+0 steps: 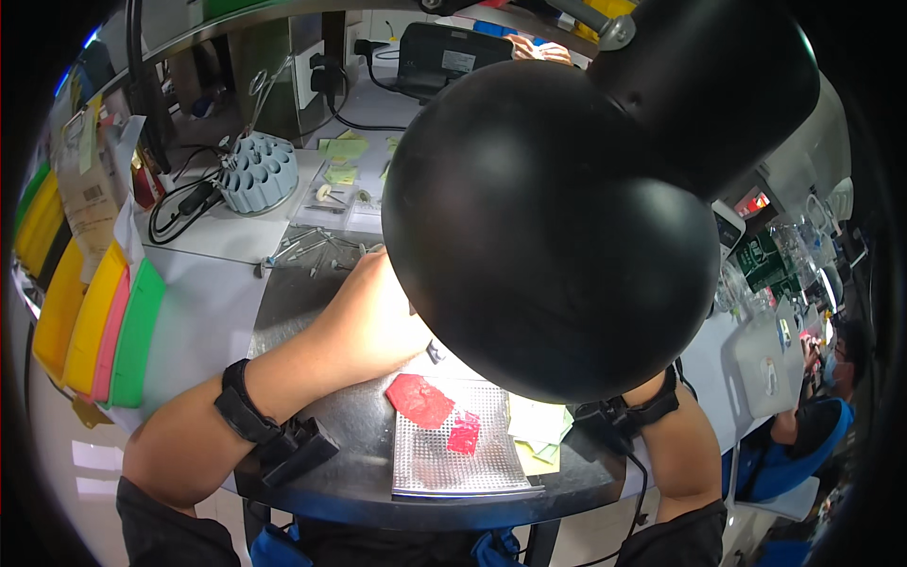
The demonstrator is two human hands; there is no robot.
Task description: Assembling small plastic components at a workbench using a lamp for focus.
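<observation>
A large black lamp shade (548,227) covers the middle of the view. My left hand (376,307) reaches under its left edge into bright light, the back of the hand showing and the fingers hidden. Close below that hand is a small dark piece (435,352), too little seen to name. My right forearm (675,454) runs up behind the shade, which hides the right hand. Nearer me lies a dimpled metal tray (453,477) with a red irregular sheet (419,401) and a smaller red square (463,433). Pale yellow-green paper slips (539,422) overlap its right side.
Thin metal tool bits (316,248) lie beyond my left hand. A grey round holder (257,180) with tweezers stands at the back left. Coloured bins (137,331) line the left edge. A cable (642,491) hangs by my right arm; another person (803,435) sits at far right.
</observation>
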